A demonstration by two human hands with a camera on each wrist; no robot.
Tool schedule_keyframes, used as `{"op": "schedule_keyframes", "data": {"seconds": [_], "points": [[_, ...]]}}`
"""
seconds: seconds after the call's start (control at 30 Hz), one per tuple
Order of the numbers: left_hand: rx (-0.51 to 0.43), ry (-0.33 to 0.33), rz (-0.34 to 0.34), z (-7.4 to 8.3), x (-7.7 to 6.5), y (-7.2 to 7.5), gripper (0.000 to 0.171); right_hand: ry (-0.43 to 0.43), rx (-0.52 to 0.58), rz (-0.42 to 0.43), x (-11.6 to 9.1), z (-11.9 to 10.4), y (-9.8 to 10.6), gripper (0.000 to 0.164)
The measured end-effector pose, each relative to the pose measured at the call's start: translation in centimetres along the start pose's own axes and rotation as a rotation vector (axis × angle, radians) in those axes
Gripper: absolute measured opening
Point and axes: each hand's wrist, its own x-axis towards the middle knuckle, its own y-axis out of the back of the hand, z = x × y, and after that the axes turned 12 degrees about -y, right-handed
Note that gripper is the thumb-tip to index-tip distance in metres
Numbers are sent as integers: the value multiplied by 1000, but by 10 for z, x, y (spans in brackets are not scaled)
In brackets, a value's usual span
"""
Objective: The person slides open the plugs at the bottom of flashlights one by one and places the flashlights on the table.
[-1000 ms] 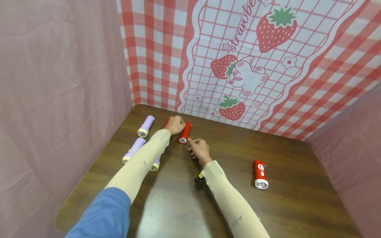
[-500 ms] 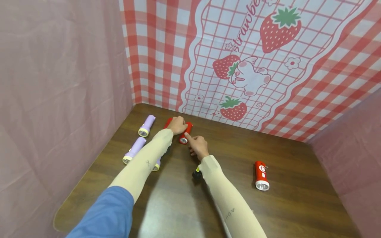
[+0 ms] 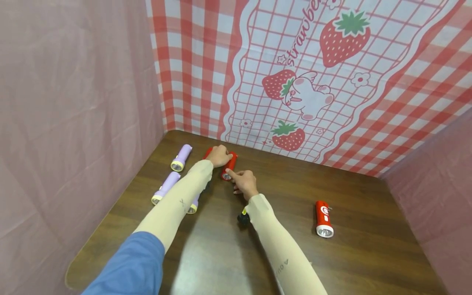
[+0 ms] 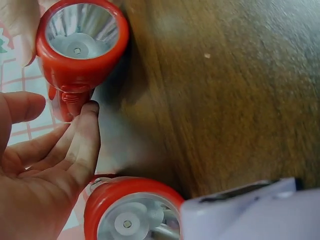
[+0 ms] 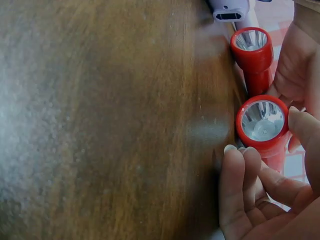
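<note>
The wood-grain counter [image 3: 284, 192] carried, in the head view, a red flashlight [image 3: 230, 162] — left hand [image 3: 218, 156] gripping its body, right hand [image 3: 245, 182] at its lens end [image 3: 226, 177]. Left wrist: another red flashlight [image 4: 132, 210] lay nearby. Right wrist: thumb [image 5: 301, 121] and fingers [image 5: 234, 175] pinched the first one's head.

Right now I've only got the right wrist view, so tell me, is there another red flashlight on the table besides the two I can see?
Observer: Yes, the head view shows a red flashlight with a white rim lying apart, well off to the right of the right hand.
Operator: I just catch something purple at my top edge. How many purple ones do you see?
Observer: Three purple flashlights show in the head view, all on the left side.
</note>
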Motion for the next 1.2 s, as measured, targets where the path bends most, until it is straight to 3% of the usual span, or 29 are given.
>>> {"op": "schedule_keyframes", "data": {"seconds": [0.3,0.57,0.77,1.2], "points": [[-104,9,30,-1,-1,2,41,30,39,-48,-1,5,1,49],[-332,61,64,-1,-5,9,45,46,25,-88,-3,6,3,48],[-338,73,42,-5,-4,13,50,59,13,-112,-4,7,4,49],[-378,43,118,3,-10,16,41,75,-9,-148,-5,6,9,47]]}}
